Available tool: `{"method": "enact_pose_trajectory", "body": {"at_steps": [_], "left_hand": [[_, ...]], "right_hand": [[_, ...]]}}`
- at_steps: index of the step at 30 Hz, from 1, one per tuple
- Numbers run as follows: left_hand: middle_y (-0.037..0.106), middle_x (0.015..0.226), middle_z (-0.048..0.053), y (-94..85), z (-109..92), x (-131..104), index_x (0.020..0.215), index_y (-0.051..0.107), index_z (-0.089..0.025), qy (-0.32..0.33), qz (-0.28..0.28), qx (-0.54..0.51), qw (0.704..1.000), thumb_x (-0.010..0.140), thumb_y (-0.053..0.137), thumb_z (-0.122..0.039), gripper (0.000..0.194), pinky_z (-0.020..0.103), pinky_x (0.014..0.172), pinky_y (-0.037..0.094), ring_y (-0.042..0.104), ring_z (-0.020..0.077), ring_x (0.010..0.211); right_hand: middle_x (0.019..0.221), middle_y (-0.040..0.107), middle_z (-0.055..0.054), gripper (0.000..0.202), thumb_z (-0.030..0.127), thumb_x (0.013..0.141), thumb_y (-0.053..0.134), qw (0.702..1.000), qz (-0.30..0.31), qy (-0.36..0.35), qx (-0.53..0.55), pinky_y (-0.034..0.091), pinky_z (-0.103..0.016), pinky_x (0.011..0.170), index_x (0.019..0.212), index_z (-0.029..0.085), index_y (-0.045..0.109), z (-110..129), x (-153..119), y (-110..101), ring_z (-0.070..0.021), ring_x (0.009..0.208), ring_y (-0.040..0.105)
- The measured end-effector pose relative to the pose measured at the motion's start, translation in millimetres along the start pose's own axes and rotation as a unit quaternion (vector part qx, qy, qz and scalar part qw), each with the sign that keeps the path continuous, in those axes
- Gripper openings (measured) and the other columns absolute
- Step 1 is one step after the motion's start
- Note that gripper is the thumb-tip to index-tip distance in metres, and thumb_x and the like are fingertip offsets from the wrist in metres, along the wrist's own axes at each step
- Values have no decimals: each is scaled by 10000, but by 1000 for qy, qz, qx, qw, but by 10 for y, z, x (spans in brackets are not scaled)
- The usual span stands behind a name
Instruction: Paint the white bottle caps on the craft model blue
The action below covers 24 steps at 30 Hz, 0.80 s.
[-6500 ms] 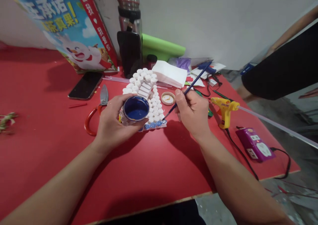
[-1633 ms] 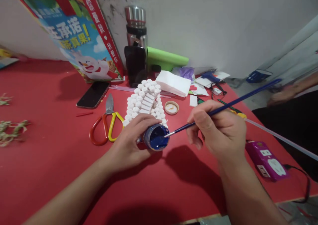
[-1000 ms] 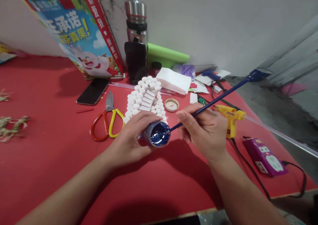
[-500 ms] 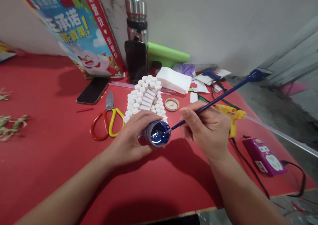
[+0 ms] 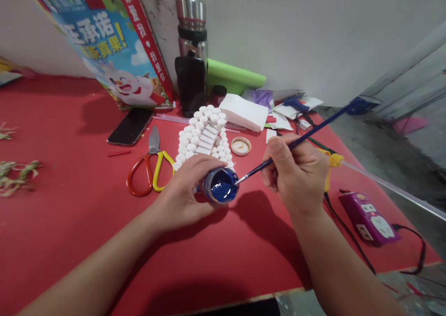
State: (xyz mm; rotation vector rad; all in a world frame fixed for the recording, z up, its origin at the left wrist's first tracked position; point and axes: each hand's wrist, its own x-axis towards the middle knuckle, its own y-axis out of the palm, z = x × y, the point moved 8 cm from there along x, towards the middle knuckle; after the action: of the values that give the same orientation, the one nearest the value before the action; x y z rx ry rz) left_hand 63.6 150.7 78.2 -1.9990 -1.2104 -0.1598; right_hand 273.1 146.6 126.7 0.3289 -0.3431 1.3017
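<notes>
Perhaps the tilted jar of blue paint (image 5: 223, 173) at centre is risking a spill on the table (image 5: 209, 260) if the left hand (image 5: 186, 186), gripping it from nine o'clock, is loosening, while the right hand (image 5: 300, 177), at three, is pinching the slanted brush (image 5: 320, 126), the white model (image 5: 205, 139) standing beyond at eleven.

the left hand (image 5: 184, 189) wraps the paint jar (image 5: 208, 187) from its left, fingers bent round the far side, thumb along the near side. its bare forearm (image 5: 104, 256) slants in from the jar's near left. right of the jar, apart from it, the right hand (image 5: 300, 179) pinches a paintbrush (image 5: 324, 124), thumb uppermost, bare forearm reaching in from the jar's near right.
</notes>
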Motion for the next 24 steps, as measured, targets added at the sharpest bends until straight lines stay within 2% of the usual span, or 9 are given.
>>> {"method": "enact_pose_trajectory", "body": {"at_steps": [4, 10, 14, 19, 21, 24], "left_hand": [[806, 1333, 105, 13, -50, 20, 1385, 715, -205, 6, 19, -24, 1000, 926, 957, -288, 526, 396, 1111, 605, 778, 272, 1233], [827, 1302, 81, 41, -101, 24, 1352, 731, -216, -11, 58, -67, 996, 897, 974, -247, 517, 359, 1039, 620, 793, 253, 1180], [830, 1311, 65, 96, -89, -3, 1346, 752, -234, -40, 116, -92, 988, 854, 1025, -289, 566, 358, 1038, 610, 795, 259, 1184], [811, 1420, 56, 128, -39, -58, 1384, 759, -272, -104, 191, -108, 970, 796, 1033, -300, 649, 407, 1119, 579, 768, 320, 1330], [815, 1362, 48, 170, -76, -67, 1339, 771, -266, -115, 224, -119, 960, 791, 1013, -293, 600, 405, 1083, 585, 774, 315, 1277], [815, 1221, 42, 274, -176, -64, 1215, 791, -240, -116, 271, -141, 945, 794, 987, -297, 468, 375, 952, 589, 769, 273, 1098]], "right_hand": [[434, 514, 112, 572, 699, 944, 935, 997, -46, 52, 32, 196, -233, 251, 711, 263, 648, -144, 53, -98, -66, 265, 407], [446, 513, 117, 586, 722, 939, 919, 994, -44, 81, 66, 217, -238, 265, 706, 266, 634, -280, 122, -139, -43, 265, 309], [423, 514, 111, 551, 701, 1008, 853, 994, -58, 63, 63, 196, -248, 271, 726, 271, 653, -276, 169, -208, -57, 257, 326], [431, 519, 112, 550, 720, 1024, 814, 995, -66, 65, 40, 212, -258, 288, 754, 276, 637, -255, 260, -293, -67, 265, 343], [429, 517, 113, 540, 707, 1002, 837, 993, -90, 69, 35, 213, -253, 289, 752, 273, 634, -281, 266, -346, -67, 268, 350], [420, 499, 117, 564, 710, 966, 862, 988, -138, 72, 17, 205, -242, 286, 723, 275, 597, -376, 220, -424, -66, 272, 356]]}}
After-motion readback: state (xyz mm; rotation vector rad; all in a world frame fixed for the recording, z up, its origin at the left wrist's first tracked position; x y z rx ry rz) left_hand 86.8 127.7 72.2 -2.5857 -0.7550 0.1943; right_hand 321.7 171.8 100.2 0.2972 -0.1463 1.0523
